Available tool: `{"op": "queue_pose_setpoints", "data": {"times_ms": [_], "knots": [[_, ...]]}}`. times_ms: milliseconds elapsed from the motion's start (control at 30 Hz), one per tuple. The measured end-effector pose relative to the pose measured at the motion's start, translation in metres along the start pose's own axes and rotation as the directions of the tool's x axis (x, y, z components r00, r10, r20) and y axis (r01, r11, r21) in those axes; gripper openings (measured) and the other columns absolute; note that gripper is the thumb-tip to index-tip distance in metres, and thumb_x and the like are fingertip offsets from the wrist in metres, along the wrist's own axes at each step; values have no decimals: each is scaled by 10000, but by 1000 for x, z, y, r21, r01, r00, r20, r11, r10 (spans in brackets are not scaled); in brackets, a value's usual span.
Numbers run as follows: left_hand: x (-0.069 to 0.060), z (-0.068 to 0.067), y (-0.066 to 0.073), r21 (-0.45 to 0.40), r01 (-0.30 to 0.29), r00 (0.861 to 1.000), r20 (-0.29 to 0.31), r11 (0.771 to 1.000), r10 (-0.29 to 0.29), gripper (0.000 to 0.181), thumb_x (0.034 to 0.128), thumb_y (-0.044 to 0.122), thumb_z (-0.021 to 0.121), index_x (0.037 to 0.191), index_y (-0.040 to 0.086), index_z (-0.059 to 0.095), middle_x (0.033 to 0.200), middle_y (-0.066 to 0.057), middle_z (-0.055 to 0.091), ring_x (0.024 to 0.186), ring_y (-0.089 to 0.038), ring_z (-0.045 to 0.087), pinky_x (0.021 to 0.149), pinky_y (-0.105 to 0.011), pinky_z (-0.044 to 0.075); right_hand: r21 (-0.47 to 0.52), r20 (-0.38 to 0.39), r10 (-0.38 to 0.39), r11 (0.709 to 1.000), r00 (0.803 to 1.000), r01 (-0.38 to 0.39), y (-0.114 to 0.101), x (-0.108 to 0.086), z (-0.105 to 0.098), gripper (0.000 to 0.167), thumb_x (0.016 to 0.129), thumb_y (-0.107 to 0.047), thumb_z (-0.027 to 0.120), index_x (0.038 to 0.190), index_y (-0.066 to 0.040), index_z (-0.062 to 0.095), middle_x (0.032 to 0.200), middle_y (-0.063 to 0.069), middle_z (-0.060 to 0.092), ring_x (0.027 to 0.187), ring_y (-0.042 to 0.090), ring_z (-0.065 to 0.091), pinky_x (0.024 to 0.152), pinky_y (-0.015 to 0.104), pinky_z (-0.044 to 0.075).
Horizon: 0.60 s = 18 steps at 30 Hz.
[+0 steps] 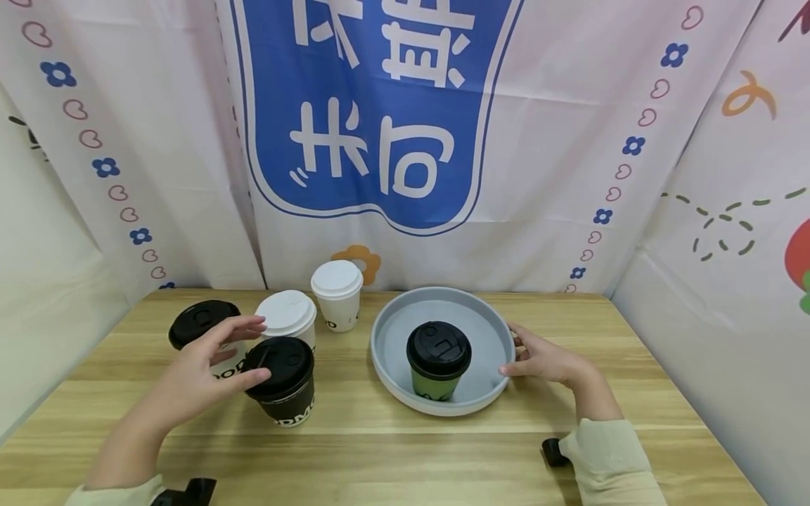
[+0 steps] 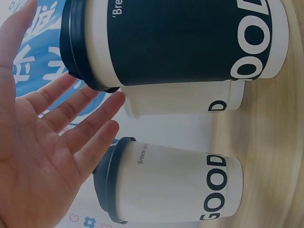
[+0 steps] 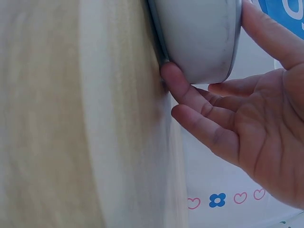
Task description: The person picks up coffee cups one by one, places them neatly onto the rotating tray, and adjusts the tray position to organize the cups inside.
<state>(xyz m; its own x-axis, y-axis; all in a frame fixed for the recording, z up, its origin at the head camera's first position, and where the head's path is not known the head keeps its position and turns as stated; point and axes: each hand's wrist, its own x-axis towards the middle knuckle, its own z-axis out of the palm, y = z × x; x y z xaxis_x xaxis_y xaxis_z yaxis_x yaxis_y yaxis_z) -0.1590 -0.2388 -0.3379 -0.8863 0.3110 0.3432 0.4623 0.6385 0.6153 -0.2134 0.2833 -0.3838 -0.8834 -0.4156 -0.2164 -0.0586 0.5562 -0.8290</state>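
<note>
Beside the black paper cup [image 1: 287, 397] with a black lid, my left hand [image 1: 190, 379] is spread, thumb near the lid's front and fingers behind it. In the left wrist view its fingers [image 2: 88, 130] look relaxed and grip nothing. A round grey tray [image 1: 392, 376] lies right of centre and bears a green paper cup [image 1: 436, 384] with a black lid. My right hand [image 1: 547, 358] holds the tray's right side, thumb at the rim. The right wrist view shows its other fingers [image 3: 180, 88] bent against the outer wall and lower edge.
A white cup with a black lid [image 1: 202, 323] stands behind my left hand. Two cups with white lids, one nearer [image 1: 287, 314] and one farther back [image 1: 338, 302], stand left of the tray. A printed cloth [image 1: 538, 176] hangs behind the wooden table [image 1: 380, 457].
</note>
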Motion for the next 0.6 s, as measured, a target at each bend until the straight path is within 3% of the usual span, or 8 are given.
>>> {"op": "queue_pose_setpoints", "data": {"times_ms": [200,467,600], "knots": [[-1,1,-4,17,17,1000,-7,1000,-17,628,832,225,813,1378,165,508,1294,-64,600,1127,147,473,897,-75,425,14,9,-5,1000,1000,4,1,1,1,968,911,-199,726,1581,-7,54,1436,342,350,1169,335,582,1014,459,484],[-2,1,-11,13,38,998,52,999,-39,639,841,231,803,1381,129,479,1283,-71,595,1073,150,489,899,-179,494,27,18,6,1000,1000,-7,0,0,1,985,907,-215,733,1580,-5,46,1429,337,352,1169,323,587,1003,412,485],[-2,2,-14,23,42,997,69,999,-44,664,834,242,809,1391,130,466,1288,-83,588,1080,26,554,891,-266,531,32,19,5,999,1000,-6,0,0,1,975,914,-202,725,1579,-2,41,1428,340,349,1172,327,585,998,408,489]]}}
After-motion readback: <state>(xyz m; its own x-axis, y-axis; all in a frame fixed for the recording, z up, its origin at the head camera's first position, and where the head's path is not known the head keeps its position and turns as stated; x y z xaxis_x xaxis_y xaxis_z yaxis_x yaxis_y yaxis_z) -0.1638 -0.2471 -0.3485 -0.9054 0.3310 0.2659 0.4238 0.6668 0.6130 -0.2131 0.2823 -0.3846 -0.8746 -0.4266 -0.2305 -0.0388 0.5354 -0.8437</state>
